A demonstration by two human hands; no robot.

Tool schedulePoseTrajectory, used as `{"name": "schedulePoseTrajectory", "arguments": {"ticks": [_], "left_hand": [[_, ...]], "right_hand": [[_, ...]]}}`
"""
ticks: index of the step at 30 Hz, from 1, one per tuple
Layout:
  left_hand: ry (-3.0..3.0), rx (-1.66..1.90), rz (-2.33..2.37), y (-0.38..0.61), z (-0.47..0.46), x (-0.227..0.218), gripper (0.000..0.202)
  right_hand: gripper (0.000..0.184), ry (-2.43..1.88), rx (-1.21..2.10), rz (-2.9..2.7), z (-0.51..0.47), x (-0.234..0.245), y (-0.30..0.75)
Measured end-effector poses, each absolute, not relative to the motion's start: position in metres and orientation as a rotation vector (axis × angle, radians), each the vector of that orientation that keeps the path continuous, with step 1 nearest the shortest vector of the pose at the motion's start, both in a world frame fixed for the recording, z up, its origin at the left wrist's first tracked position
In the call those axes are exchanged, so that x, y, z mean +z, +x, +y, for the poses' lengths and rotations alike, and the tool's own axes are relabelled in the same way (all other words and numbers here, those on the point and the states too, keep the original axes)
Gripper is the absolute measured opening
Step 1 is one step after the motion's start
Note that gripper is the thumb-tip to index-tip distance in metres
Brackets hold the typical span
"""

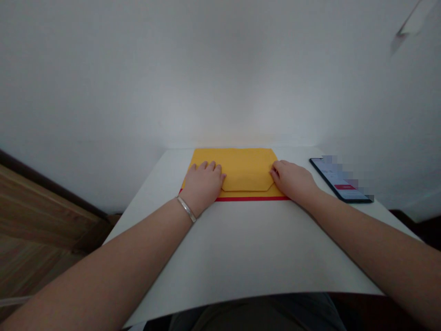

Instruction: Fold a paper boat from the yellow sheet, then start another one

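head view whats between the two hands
In the head view, the folded flap of a yellow paper packet lies between the left hand and the right hand, with each hand at one of its ends.

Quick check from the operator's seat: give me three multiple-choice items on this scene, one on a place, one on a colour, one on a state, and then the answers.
1. Where does the phone lie relative to the yellow folded paper?
A. To its left
B. To its right
C. On top of it

2. What colour is the strip along the paper's near edge?
A. Blue
B. Green
C. Red

3. How do the left hand and right hand stand?
A. Both rest open on the paper
B. Both are lifted clear of it
C. Both grip the phone

1: B, the phone lies on the white table past the right hand.
2: C, the strip shows red below the yellow.
3: A, the fingers of both hands lie on the paper.
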State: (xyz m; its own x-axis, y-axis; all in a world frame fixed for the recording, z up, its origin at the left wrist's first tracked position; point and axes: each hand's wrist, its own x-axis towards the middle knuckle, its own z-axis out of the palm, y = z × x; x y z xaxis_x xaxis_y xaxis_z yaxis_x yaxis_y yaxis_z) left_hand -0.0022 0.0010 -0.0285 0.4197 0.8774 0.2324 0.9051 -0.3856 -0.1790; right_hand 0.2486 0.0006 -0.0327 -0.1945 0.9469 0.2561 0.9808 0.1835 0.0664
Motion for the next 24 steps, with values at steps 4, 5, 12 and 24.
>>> {"name": "schedulePoseTrajectory", "arguments": {"ticks": [4,5,12,24], "left_hand": [[-2.614,-0.267,-1.285,0.003,0.003,-0.025,0.043],[-2.664,-0.278,-1.228,0.003,0.004,-0.025,0.044],[-2.733,-0.577,-1.178,0.006,0.003,-0.015,0.025],[-2.701,-0.654,-0.83,0.004,0.007,-0.02,0.016]], "right_hand": [[0.032,-1.563,-0.209,-2.305,0.0,-0.032,0.248],[0.03,-1.476,-0.166,-2.316,0.0,-0.032,0.248],[0.03,-1.158,-0.033,-2.293,-0.004,-0.032,0.246],[0.022,-1.185,-0.192,-2.314,-0.005,-0.02,0.25]]}}
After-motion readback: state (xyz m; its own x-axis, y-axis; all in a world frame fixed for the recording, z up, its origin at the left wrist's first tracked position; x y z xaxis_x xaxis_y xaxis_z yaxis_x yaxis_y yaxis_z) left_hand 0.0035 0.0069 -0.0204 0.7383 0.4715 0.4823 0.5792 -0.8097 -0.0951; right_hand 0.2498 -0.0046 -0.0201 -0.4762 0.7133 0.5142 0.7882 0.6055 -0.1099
